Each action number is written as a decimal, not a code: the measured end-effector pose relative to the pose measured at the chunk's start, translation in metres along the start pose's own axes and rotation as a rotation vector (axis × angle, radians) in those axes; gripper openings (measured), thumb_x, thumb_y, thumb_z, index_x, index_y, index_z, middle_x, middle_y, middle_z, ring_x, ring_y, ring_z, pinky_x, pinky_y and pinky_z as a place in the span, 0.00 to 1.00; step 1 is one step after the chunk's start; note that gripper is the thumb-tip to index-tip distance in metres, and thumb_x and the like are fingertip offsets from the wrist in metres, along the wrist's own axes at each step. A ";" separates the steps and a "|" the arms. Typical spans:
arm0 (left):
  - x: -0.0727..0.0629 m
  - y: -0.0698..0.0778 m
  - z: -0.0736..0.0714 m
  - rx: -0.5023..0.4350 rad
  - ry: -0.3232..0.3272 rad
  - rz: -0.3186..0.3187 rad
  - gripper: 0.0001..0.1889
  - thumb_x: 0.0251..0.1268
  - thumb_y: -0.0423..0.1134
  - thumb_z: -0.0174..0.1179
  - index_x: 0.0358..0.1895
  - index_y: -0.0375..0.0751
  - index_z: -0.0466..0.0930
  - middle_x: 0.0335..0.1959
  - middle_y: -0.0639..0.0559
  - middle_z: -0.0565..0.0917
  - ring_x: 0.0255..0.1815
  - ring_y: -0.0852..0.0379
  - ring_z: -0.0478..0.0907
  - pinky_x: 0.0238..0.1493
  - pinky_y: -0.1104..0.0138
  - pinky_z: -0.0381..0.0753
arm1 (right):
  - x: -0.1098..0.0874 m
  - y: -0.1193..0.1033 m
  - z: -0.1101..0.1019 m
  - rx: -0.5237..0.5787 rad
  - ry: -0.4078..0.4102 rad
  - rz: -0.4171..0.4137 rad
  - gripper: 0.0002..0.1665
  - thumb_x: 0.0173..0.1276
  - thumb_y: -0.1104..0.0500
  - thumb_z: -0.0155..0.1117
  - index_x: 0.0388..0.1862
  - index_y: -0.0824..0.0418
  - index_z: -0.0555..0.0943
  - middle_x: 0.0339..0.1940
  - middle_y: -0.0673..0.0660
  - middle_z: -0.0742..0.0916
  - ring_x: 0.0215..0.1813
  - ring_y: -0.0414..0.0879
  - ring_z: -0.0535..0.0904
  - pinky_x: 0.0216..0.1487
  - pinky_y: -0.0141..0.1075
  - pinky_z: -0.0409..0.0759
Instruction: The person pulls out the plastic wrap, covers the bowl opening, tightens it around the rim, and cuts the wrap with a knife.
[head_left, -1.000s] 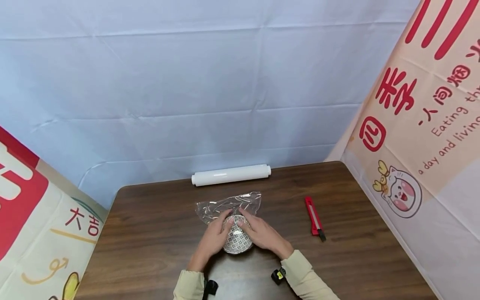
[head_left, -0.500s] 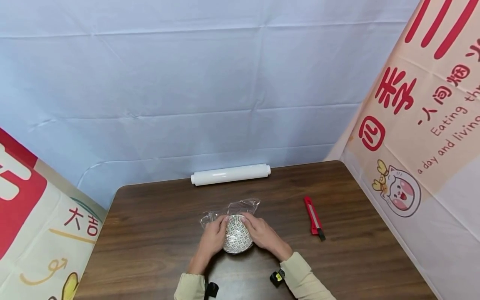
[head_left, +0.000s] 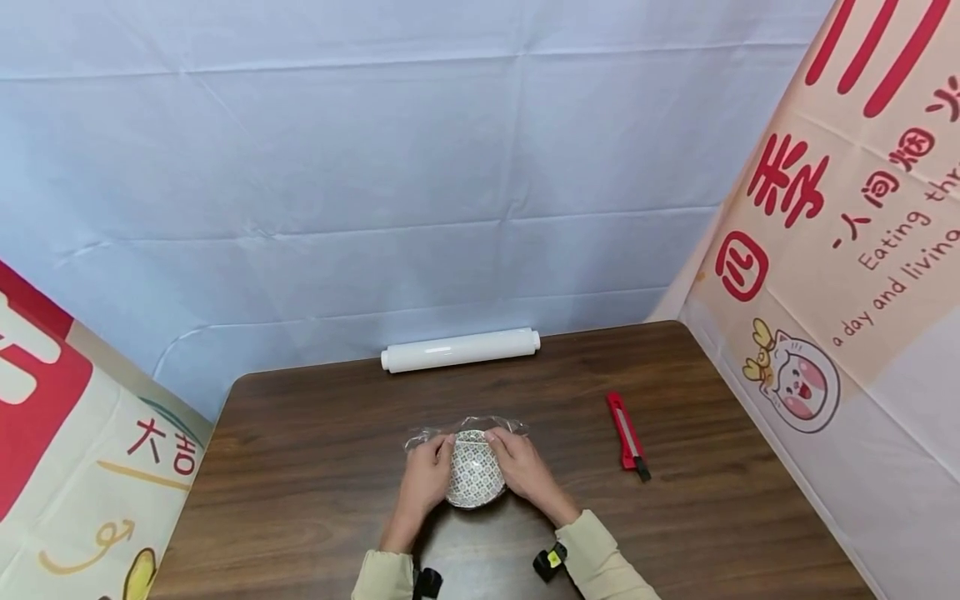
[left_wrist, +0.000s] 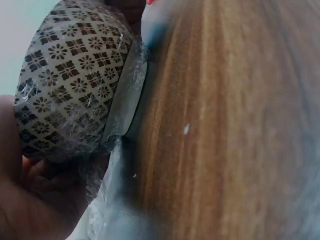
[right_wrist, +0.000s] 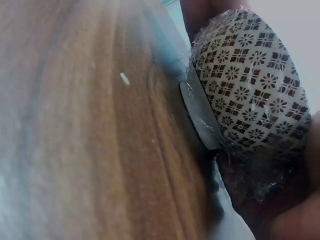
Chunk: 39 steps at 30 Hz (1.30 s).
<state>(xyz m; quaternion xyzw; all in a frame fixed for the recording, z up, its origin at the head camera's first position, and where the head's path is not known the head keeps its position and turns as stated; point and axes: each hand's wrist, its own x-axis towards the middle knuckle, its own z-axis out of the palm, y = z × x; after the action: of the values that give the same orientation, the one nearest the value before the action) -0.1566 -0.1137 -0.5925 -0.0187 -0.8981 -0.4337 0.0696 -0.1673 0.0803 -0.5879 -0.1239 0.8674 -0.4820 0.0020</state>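
Note:
On the table stands a small patterned bowl (head_left: 476, 475) covered in clear cling film (head_left: 491, 422), whose loose edge bunches up along the far rim. My left hand (head_left: 426, 477) grips the bowl's left side, thumb at the rim. Opposite it, my right hand (head_left: 527, 471) holds the right side in the same way. In the left wrist view the bowl's wall (left_wrist: 75, 75) shows film stretched and wrinkled over it, and film hangs down beside the fingers. The right wrist view shows the wrapped bowl (right_wrist: 255, 85) with its pale foot low by the tabletop; some fingers are hidden behind it.
A white roll of cling film (head_left: 461, 350) lies along the table's back edge. To the right lies a red box cutter (head_left: 627, 435). The brown wooden table (head_left: 315, 467) reaches back to a pale cloth backdrop (head_left: 360, 167), with printed cloths on both sides.
The film flap that spread out beyond the bowl has been drawn in toward the far rim and is now much shorter. Both hands have gone from lying over the top to gripping the sides.

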 end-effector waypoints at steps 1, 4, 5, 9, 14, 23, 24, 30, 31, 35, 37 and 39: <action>-0.001 0.000 0.000 0.015 0.016 0.016 0.17 0.83 0.45 0.54 0.47 0.40 0.91 0.42 0.45 0.93 0.47 0.45 0.90 0.50 0.49 0.88 | 0.000 -0.001 0.000 0.000 -0.001 -0.002 0.19 0.85 0.54 0.53 0.32 0.59 0.79 0.21 0.43 0.69 0.27 0.35 0.66 0.34 0.30 0.67; -0.001 0.002 0.001 0.084 0.088 0.081 0.17 0.82 0.44 0.55 0.44 0.40 0.92 0.36 0.46 0.93 0.40 0.47 0.90 0.41 0.48 0.87 | 0.001 -0.002 0.001 -0.026 0.000 -0.018 0.19 0.86 0.54 0.53 0.32 0.59 0.79 0.21 0.43 0.68 0.26 0.35 0.65 0.32 0.30 0.67; -0.001 0.003 0.001 0.105 0.110 0.096 0.17 0.81 0.44 0.55 0.43 0.40 0.92 0.33 0.47 0.92 0.36 0.48 0.89 0.38 0.48 0.87 | 0.001 -0.003 0.001 -0.042 0.008 -0.028 0.19 0.85 0.55 0.53 0.32 0.59 0.79 0.21 0.43 0.68 0.25 0.35 0.65 0.32 0.30 0.67; -0.001 0.008 0.003 0.178 0.199 0.124 0.15 0.78 0.43 0.59 0.39 0.40 0.93 0.28 0.45 0.91 0.30 0.46 0.88 0.33 0.48 0.85 | 0.001 -0.006 0.001 -0.118 0.055 -0.052 0.19 0.85 0.55 0.54 0.30 0.59 0.80 0.18 0.42 0.65 0.24 0.37 0.65 0.30 0.32 0.68; -0.001 0.014 0.004 0.223 0.271 0.087 0.13 0.75 0.43 0.64 0.35 0.41 0.94 0.28 0.39 0.91 0.32 0.34 0.89 0.33 0.45 0.84 | 0.002 -0.011 0.001 -0.154 0.088 -0.040 0.19 0.83 0.57 0.56 0.28 0.59 0.80 0.17 0.42 0.63 0.22 0.38 0.64 0.28 0.32 0.68; -0.002 0.011 -0.008 -0.008 0.199 -0.041 0.18 0.80 0.45 0.57 0.40 0.37 0.92 0.33 0.42 0.92 0.38 0.45 0.89 0.38 0.47 0.84 | -0.001 -0.013 0.002 -0.043 0.160 0.066 0.20 0.85 0.49 0.55 0.39 0.59 0.87 0.17 0.45 0.72 0.23 0.37 0.68 0.29 0.31 0.71; -0.004 0.010 -0.010 -0.032 0.168 -0.062 0.18 0.81 0.45 0.56 0.42 0.36 0.92 0.35 0.43 0.92 0.39 0.46 0.89 0.41 0.48 0.85 | -0.004 -0.013 0.002 -0.051 0.183 0.075 0.20 0.85 0.48 0.55 0.44 0.59 0.88 0.20 0.47 0.78 0.26 0.37 0.74 0.32 0.33 0.76; -0.027 0.004 -0.019 -0.123 0.029 -0.126 0.17 0.79 0.43 0.60 0.60 0.35 0.86 0.49 0.43 0.92 0.51 0.49 0.91 0.55 0.59 0.90 | -0.026 -0.011 -0.001 -0.042 0.250 0.119 0.22 0.82 0.53 0.60 0.65 0.64 0.84 0.57 0.61 0.91 0.59 0.54 0.89 0.63 0.52 0.86; -0.031 0.003 -0.019 -0.130 0.021 -0.126 0.18 0.80 0.43 0.60 0.61 0.35 0.86 0.51 0.42 0.92 0.52 0.49 0.91 0.55 0.61 0.90 | -0.030 -0.011 -0.001 -0.035 0.246 0.133 0.22 0.81 0.54 0.61 0.65 0.65 0.84 0.58 0.61 0.91 0.61 0.56 0.88 0.64 0.53 0.85; -0.039 -0.001 -0.017 -0.156 0.020 -0.144 0.18 0.80 0.44 0.60 0.60 0.35 0.86 0.48 0.43 0.93 0.49 0.53 0.91 0.51 0.67 0.89 | -0.040 -0.012 0.001 -0.023 0.234 0.174 0.21 0.80 0.56 0.61 0.65 0.65 0.84 0.57 0.63 0.91 0.61 0.57 0.88 0.63 0.53 0.85; -0.040 -0.001 -0.016 -0.168 0.033 -0.163 0.17 0.79 0.44 0.61 0.58 0.36 0.88 0.43 0.46 0.94 0.43 0.59 0.90 0.47 0.70 0.87 | -0.042 -0.013 0.002 -0.017 0.241 0.182 0.20 0.80 0.56 0.61 0.63 0.65 0.85 0.55 0.63 0.92 0.59 0.57 0.88 0.62 0.54 0.86; -0.040 0.001 -0.013 -0.160 0.064 -0.182 0.16 0.78 0.44 0.62 0.55 0.37 0.90 0.40 0.48 0.94 0.41 0.61 0.88 0.45 0.69 0.86 | -0.043 -0.015 0.004 -0.022 0.255 0.168 0.16 0.80 0.58 0.61 0.57 0.65 0.88 0.47 0.61 0.93 0.51 0.53 0.90 0.54 0.49 0.88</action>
<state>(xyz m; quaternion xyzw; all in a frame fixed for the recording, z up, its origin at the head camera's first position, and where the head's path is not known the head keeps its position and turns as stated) -0.1151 -0.1226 -0.5893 0.0714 -0.8560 -0.5088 0.0570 -0.1223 0.0793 -0.5826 0.0113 0.8732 -0.4823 -0.0690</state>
